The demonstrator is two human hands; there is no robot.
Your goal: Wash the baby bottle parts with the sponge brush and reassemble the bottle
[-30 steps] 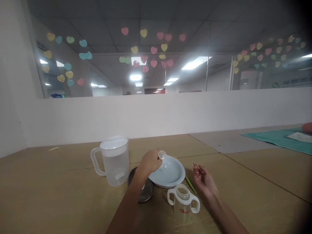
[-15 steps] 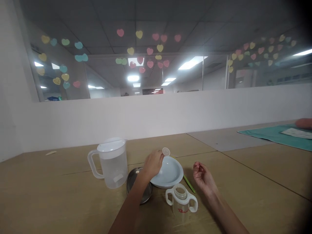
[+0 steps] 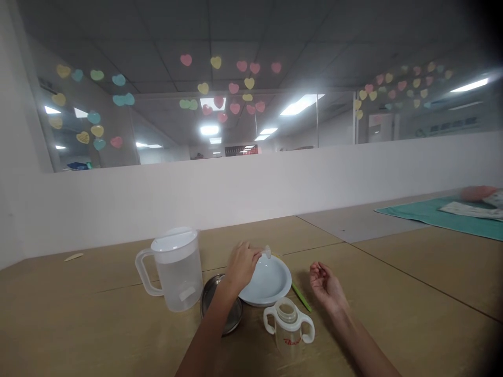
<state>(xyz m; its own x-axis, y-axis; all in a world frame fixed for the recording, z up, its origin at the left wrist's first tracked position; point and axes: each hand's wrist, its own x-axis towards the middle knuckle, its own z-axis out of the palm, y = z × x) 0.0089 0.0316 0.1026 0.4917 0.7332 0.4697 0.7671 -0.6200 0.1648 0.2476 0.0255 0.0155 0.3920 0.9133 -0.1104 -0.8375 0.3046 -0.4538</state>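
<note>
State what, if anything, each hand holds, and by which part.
Left hand: small clear piece, by its narrow end. Right hand: nothing visibly held.

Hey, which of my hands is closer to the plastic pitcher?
Left. Your left hand is to the right of the pitcher, apart from it, by the left side of the bowl. Your right hand is farther off, past the bowl's right side.

Left hand (image 3: 242, 266) bare; right hand (image 3: 327, 286) bare. 2 slim forearms (image 3: 363, 340), uncovered, narrowing toward wrists (image 3: 339, 309).
</note>
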